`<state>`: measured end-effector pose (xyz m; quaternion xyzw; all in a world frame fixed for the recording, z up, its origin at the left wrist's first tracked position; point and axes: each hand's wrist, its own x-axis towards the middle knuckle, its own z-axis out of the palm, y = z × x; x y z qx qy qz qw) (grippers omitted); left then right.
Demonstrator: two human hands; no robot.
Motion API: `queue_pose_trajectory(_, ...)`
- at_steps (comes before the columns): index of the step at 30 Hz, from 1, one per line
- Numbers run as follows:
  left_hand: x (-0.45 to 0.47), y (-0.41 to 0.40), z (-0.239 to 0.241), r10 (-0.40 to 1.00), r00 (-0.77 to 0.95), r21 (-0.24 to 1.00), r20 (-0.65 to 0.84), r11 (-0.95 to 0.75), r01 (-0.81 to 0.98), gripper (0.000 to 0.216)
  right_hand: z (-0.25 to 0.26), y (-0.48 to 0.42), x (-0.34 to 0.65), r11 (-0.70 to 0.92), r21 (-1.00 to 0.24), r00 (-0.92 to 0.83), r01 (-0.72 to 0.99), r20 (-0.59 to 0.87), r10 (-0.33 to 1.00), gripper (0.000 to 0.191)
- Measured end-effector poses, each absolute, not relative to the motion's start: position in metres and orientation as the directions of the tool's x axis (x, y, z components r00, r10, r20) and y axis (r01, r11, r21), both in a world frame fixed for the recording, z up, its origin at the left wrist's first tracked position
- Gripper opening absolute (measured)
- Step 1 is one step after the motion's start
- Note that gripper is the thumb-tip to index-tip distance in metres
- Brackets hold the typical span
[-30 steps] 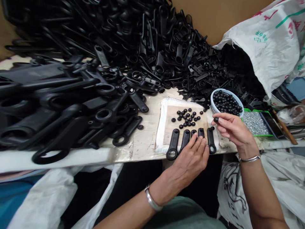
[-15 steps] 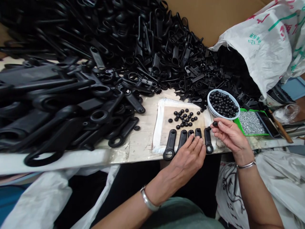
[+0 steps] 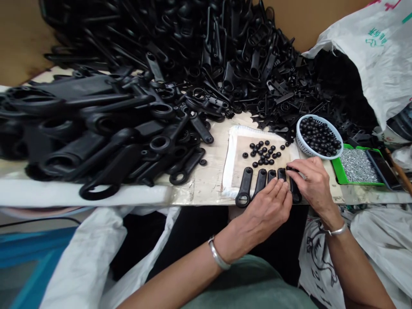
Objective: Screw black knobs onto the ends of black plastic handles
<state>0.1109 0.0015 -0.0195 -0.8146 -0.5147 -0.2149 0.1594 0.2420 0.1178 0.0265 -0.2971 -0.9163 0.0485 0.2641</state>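
Observation:
Several black plastic handles (image 3: 245, 187) lie side by side on a white-edged pad (image 3: 229, 167) at the table's near edge. My left hand (image 3: 269, 210) lies flat on their lower ends, fingers stretched out. My right hand (image 3: 309, 180) is closed in a pinch over the top of the rightmost handle (image 3: 295, 194), pressing a small black bead (image 3: 289, 168) there. Loose black beads (image 3: 263, 153) are scattered on the pad above the handles.
A huge heap of black handles (image 3: 128, 107) covers the table's left and back. A white basket of beads (image 3: 318, 137) and a green tray of small metal parts (image 3: 357, 165) stand to the right. A white sack (image 3: 373, 56) spills black parts at the far right.
My right hand has come down from above the pad with the bead onto the top of the rightmost handle. The left hand stays on the handles. The camera has shifted.

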Motion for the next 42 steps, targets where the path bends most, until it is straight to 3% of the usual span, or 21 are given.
queue_pose_trajectory(6, 0.112, 0.002, -0.019, 0.763, 0.35, -0.019, 0.543, -0.406, 0.914, 0.031, 0.021, 0.122, 0.239, 0.835, -0.212, -0.716, 0.507, 0.436, 0.545, 0.01)
queue_pose_trajectory(13, 0.11, 0.003, -0.017, 0.756, 0.384, -0.032, 0.531, -0.435, 0.9, 0.029, 0.035, 0.122, 0.231, 0.905, -0.004, -0.843, 0.426, 0.361, 0.399, 0.014)
queue_pose_trajectory(17, 0.111, 0.003, -0.016, 0.765, 0.371, -0.034, 0.527, -0.417, 0.908, 0.029, 0.034, 0.122, 0.228, 0.906, 0.066, -0.874, 0.418, 0.301, 0.381, 0.021)
queue_pose_trajectory(20, 0.111, 0.001, -0.015, 0.773, 0.372, -0.038, 0.514, -0.412, 0.91, 0.03, 0.032, 0.123, 0.232, 0.901, 0.037, -0.865, 0.431, 0.302, 0.402, 0.022)
queue_pose_trajectory(26, 0.111, 0.0, -0.014, 0.777, 0.39, -0.057, 0.494, -0.419, 0.906, 0.035, 0.051, 0.141, 0.229, 0.84, -0.187, -0.81, 0.509, 0.226, 0.541, 0.021)
queue_pose_trajectory(28, 0.111, -0.001, -0.014, 0.775, 0.395, -0.065, 0.492, -0.421, 0.905, 0.035, 0.06, 0.149, 0.218, 0.793, -0.124, -0.777, 0.597, 0.155, 0.61, 0.023)
queue_pose_trajectory(33, 0.111, -0.002, -0.008, 0.779, 0.42, -0.097, 0.466, -0.427, 0.899, 0.035, 0.064, 0.161, 0.183, 0.713, 0.242, -0.723, 0.658, -0.065, 0.688, 0.018)
queue_pose_trajectory(36, 0.11, -0.003, -0.006, 0.773, 0.436, -0.133, 0.46, -0.426, 0.895, 0.036, 0.057, 0.164, 0.175, 0.705, 0.298, -0.717, 0.644, -0.086, 0.692, 0.017)
queue_pose_trajectory(39, 0.111, -0.004, -0.007, 0.756, 0.441, -0.165, 0.483, -0.416, 0.894, 0.034, 0.055, 0.164, 0.182, 0.719, 0.202, -0.731, 0.665, -0.017, 0.682, 0.016)
queue_pose_trajectory(42, 0.113, -0.005, -0.01, 0.731, 0.458, -0.202, 0.505, -0.416, 0.887, 0.033, 0.058, 0.16, 0.2, 0.753, -0.173, -0.743, 0.635, 0.131, 0.657, 0.02)
